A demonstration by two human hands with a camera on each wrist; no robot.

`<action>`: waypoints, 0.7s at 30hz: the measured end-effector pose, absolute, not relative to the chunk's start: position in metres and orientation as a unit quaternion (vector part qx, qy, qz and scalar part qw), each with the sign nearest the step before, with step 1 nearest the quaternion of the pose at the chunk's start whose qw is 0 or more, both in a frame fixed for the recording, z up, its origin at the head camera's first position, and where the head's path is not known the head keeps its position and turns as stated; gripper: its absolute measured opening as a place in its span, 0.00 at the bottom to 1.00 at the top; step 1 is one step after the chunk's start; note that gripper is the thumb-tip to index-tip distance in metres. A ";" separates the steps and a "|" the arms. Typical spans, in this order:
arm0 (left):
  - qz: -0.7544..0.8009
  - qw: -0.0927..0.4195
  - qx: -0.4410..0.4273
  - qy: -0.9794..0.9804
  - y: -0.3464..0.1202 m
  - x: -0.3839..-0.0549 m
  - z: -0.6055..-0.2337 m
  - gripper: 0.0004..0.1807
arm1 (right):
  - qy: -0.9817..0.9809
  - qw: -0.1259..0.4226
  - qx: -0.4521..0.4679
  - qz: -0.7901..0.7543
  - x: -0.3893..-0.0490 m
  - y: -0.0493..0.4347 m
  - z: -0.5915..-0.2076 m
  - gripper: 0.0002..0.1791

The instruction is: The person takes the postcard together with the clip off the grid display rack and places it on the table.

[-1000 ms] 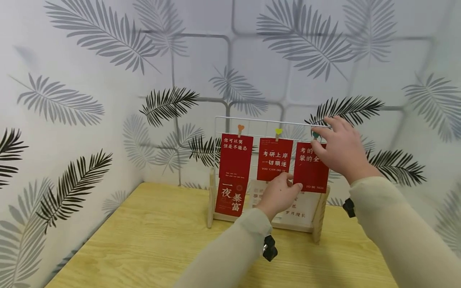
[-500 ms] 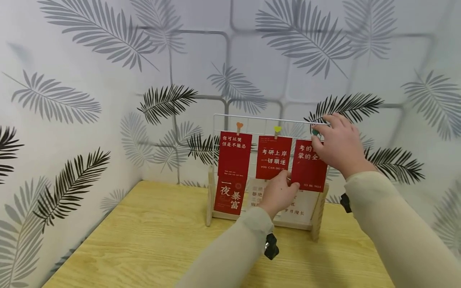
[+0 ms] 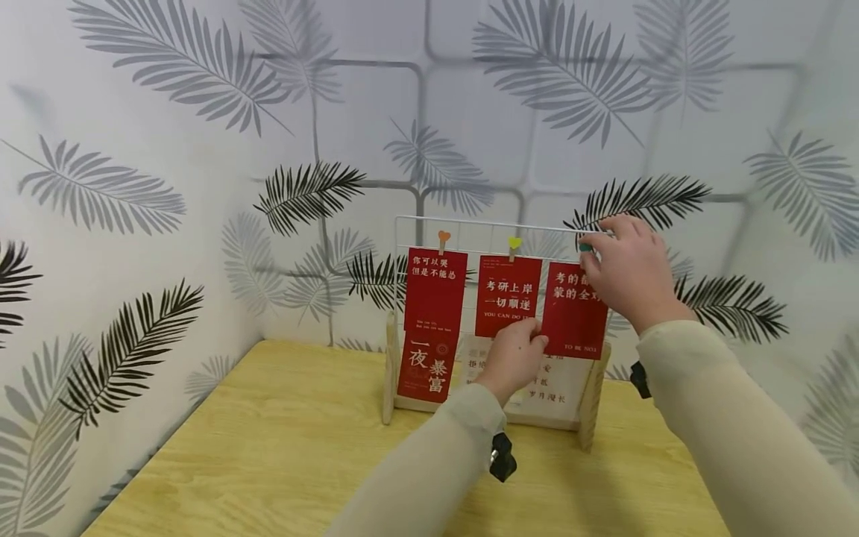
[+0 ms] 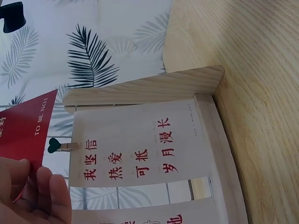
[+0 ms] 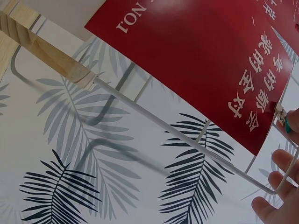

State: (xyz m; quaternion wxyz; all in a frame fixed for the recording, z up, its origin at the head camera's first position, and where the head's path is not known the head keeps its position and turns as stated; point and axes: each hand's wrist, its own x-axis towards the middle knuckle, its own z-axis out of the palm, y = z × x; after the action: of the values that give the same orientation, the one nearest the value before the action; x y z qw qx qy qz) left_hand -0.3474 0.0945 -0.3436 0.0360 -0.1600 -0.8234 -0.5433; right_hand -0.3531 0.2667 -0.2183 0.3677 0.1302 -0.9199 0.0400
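Note:
A red card (image 3: 573, 321) hangs at the right end of a white wire grid rack (image 3: 470, 221). My left hand (image 3: 513, 356) pinches the card's lower left edge; the left wrist view shows the thumb (image 4: 16, 170) over its face. At the card's top edge, my right hand (image 3: 634, 272) pinches a small wooden clothespin with a green heart (image 5: 287, 123). In the right wrist view, the other fingers of that hand spread around the grid's corner. Behind and below hangs a white card (image 4: 135, 144), clipped by another dark green heart clothespin (image 4: 54, 145).
Two more red cards, one left (image 3: 436, 291) and one middle (image 3: 508, 298), hang under orange (image 3: 444, 236) and yellow (image 3: 515, 243) heart clips. Another red card (image 3: 424, 373) hangs lower left. The rack has wooden feet (image 3: 589, 406) on a wooden table (image 3: 268, 447), before a leaf-patterned wall.
Both hands stay nearly in place at the red card and its clip. The right hand's fingers shift slightly at the green clip, and the head view drifts a little.

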 end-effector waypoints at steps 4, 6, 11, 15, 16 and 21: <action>-0.549 0.043 -0.162 -0.819 0.093 -0.348 -0.344 0.05 | -0.917 0.374 0.133 0.041 -0.354 0.267 -0.219 0.14; -0.551 0.051 -0.161 -0.818 0.091 -0.349 -0.344 0.04 | -0.916 0.376 0.131 0.044 -0.354 0.267 -0.219 0.14; -0.550 0.059 -0.161 -0.817 0.092 -0.350 -0.345 0.06 | -0.918 0.376 0.123 0.037 -0.353 0.269 -0.220 0.13; -0.534 0.066 -0.167 -0.826 0.088 -0.351 -0.343 0.05 | -0.914 0.381 0.140 0.017 -0.354 0.267 -0.218 0.11; -0.530 0.067 -0.168 -0.828 0.087 -0.351 -0.342 0.05 | -0.911 0.385 0.146 0.012 -0.354 0.267 -0.218 0.11; -0.523 0.060 -0.171 -0.833 0.085 -0.354 -0.338 0.05 | -0.903 0.395 0.166 0.006 -0.353 0.268 -0.212 0.10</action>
State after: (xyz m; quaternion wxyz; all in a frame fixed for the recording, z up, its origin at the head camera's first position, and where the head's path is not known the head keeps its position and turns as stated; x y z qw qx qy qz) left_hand -0.3539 0.0852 -0.3375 0.0605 -0.1711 -0.8327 -0.5231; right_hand -0.3532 0.2678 -0.2118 0.3953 0.1656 -0.9035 0.0062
